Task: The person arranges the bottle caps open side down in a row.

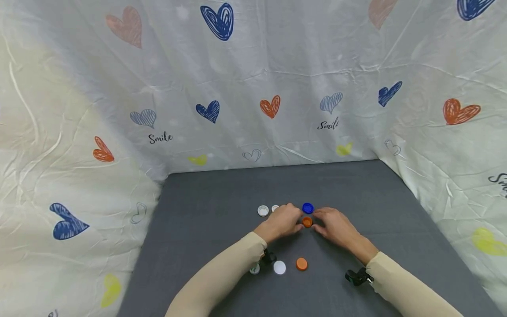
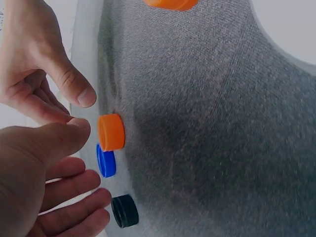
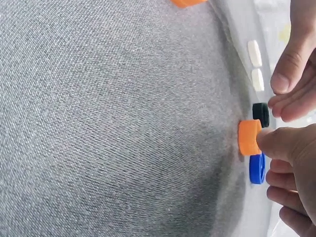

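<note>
An orange bottle cap lies on the grey cloth between the two hands, with a blue bottle cap just behind it. On its left, my left hand is held low, fingers relaxed and holding nothing. My right hand is at the other side, its thumb and fingers apart near the orange and blue caps. A black bottle cap shows by the left fingertips in the left wrist view; the left hand hides it in the head view. Whether any fingertip touches a cap I cannot tell.
Two white caps lie behind the left hand, one partly covered by it. Nearer the front are a white cap, a second orange cap and a pale cap partly hidden by the left forearm. Heart-printed curtains surround the table.
</note>
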### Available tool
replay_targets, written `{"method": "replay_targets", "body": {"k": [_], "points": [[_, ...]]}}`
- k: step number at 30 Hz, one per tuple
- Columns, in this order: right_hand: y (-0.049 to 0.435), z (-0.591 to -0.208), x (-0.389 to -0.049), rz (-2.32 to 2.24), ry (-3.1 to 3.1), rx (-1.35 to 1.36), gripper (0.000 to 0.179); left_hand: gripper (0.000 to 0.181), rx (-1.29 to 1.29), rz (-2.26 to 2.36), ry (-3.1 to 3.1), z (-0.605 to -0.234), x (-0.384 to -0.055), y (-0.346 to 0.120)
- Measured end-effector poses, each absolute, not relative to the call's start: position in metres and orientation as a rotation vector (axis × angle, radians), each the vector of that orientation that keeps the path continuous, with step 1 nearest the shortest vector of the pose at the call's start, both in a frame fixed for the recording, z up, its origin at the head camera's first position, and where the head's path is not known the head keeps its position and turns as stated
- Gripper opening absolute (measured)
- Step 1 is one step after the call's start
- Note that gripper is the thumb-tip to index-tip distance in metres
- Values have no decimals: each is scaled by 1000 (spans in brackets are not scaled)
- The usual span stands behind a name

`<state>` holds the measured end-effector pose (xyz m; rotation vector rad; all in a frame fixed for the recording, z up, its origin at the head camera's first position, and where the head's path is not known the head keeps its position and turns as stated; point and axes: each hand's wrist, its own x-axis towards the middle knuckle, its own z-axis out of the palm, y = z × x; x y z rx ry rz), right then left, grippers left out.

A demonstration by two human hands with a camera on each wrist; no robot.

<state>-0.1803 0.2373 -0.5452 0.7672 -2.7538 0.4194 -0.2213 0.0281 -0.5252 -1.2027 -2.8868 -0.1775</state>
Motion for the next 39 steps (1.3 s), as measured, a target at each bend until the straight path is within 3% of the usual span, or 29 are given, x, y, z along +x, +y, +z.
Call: {"method": "replay_targets", "body": {"k": [39], "points": [[228, -564, -182, 522, -2809, 695, 26, 14, -1045, 12, -2921, -542, -218, 50]]}}
